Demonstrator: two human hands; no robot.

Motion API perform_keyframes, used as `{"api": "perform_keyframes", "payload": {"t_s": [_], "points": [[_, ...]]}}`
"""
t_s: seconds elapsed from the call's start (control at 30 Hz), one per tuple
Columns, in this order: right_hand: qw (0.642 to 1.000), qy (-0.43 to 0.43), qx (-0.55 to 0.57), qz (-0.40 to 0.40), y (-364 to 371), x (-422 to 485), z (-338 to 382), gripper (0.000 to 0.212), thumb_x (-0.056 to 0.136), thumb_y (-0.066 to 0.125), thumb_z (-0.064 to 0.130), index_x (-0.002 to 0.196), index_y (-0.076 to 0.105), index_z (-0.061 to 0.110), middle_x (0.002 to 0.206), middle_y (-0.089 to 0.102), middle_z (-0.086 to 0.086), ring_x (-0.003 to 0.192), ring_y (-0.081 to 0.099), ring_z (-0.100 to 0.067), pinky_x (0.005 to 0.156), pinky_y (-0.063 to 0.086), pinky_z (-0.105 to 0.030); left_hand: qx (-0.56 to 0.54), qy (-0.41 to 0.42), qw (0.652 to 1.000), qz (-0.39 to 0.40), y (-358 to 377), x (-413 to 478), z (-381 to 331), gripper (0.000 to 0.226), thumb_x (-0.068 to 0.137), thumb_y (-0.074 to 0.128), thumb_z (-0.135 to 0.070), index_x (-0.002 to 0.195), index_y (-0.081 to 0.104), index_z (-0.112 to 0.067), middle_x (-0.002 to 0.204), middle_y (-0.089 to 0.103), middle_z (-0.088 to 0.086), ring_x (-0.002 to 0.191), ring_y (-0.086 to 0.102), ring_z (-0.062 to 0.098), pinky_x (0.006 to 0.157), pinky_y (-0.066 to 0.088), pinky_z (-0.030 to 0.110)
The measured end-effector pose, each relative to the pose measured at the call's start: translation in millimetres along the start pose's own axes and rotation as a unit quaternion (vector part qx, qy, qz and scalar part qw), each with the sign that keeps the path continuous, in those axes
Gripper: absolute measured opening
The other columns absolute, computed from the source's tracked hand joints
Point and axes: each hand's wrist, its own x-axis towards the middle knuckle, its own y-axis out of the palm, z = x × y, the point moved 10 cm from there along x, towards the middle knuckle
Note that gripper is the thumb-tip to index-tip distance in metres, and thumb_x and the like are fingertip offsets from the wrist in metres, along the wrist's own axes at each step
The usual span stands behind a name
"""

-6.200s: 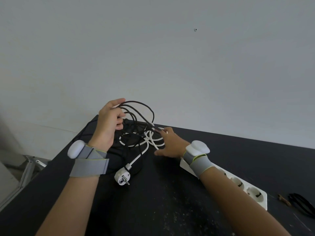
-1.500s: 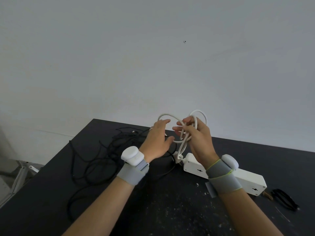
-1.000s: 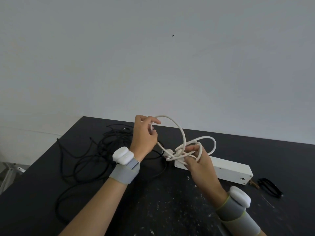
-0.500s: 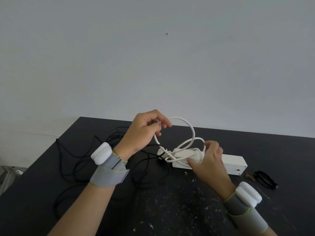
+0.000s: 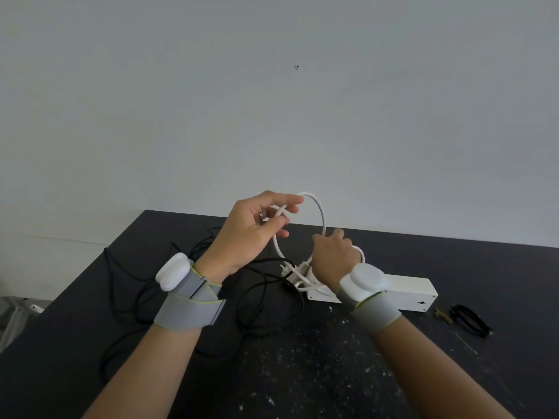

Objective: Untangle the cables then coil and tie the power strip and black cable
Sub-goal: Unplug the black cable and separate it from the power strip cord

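Observation:
The white power strip lies face down on the black table, its left end hidden behind my right wrist. Its white cable arcs up in a loop between my hands. My left hand is raised above the table and pinches the cable end near the plug between thumb and fingers. My right hand grips the gathered white loops just above the strip's left end. The black cable lies in loose tangled loops on the table, left of the strip and under my left forearm.
A small black looped tie and a tiny brown scrap lie right of the strip. The table's left edge drops off toward the floor. A plain grey wall stands behind the table. White specks mark the tabletop near me.
My left hand has lifted the white cable end higher and nearer to me. My right hand has closed round the coiled loops at the strip's end. The black cable has not moved.

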Motion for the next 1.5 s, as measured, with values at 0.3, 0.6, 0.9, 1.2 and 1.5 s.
{"api": "perform_keyframes", "payload": {"t_s": [0.3, 0.6, 0.9, 1.2, 1.5], "points": [[0.958, -0.054, 0.277, 0.053, -11.8, 23.6, -5.0, 0.010, 0.087, 0.060, 0.016, 0.082, 0.069, 0.014, 0.079, 0.069, -0.004, 0.073, 0.063, -0.016, 0.062, 0.046, -0.020, 0.016, 0.032, 0.999, 0.012, -11.6, 0.5, -12.3, 0.062, 0.088, 0.040, 0.016, 0.119, 0.061, -0.033, 0.122, 0.064, -0.011, 0.086, 0.065, 0.014, 0.089, 0.055, 0.037], [0.878, -0.030, 0.470, 0.083, -18.9, 22.9, -14.9, 0.013, 0.091, 0.051, 0.015, 0.081, 0.060, 0.014, 0.073, 0.073, 0.003, 0.058, 0.064, -0.008, 0.055, 0.048, -0.021, 0.030, 0.035, 0.999, 0.002, -12.4, 2.9, -8.2, 0.056, 0.090, 0.039, 0.015, 0.111, 0.065, -0.030, 0.119, 0.065, -0.009, 0.083, 0.064, 0.011, 0.081, 0.057, 0.031], [0.903, -0.050, 0.425, -0.020, -95.5, 19.1, -34.7, 0.016, 0.087, 0.050, 0.015, 0.073, 0.058, 0.016, 0.074, 0.073, 0.007, 0.056, 0.064, -0.004, 0.047, 0.044, -0.013, 0.232, 0.036, 0.970, 0.065, -1.2, 1.4, 15.4, 0.041, 0.083, 0.066, -0.004, 0.111, 0.064, -0.034, 0.101, 0.055, -0.011, 0.082, 0.055, 0.006, 0.077, 0.047, 0.019], [0.910, -0.063, 0.408, -0.028, -112.0, 16.4, -35.9, 0.018, 0.089, 0.050, 0.018, 0.073, 0.059, 0.016, 0.074, 0.072, 0.007, 0.059, 0.065, -0.007, 0.056, 0.046, -0.023, 0.521, -0.027, 0.840, 0.150, 16.3, -6.0, 84.8, 0.092, 0.075, 0.073, -0.021, 0.147, 0.017, -0.033, 0.131, 0.039, 0.003, 0.098, 0.053, 0.019, 0.087, 0.049, 0.033], [0.877, 0.012, 0.473, 0.080, -10.5, 32.9, -10.2, 0.020, 0.089, 0.048, 0.008, 0.071, 0.054, 0.015, 0.082, 0.071, -0.009, 0.065, 0.064, -0.018, 0.062, 0.050, -0.028, 0.336, 0.006, 0.940, 0.057, -8.4, 1.1, 70.1, 0.040, 0.078, 0.062, 0.005, 0.108, 0.068, -0.021, 0.096, 0.064, -0.009, 0.093, 0.062, 0.007, 0.087, 0.049, 0.017]]}}
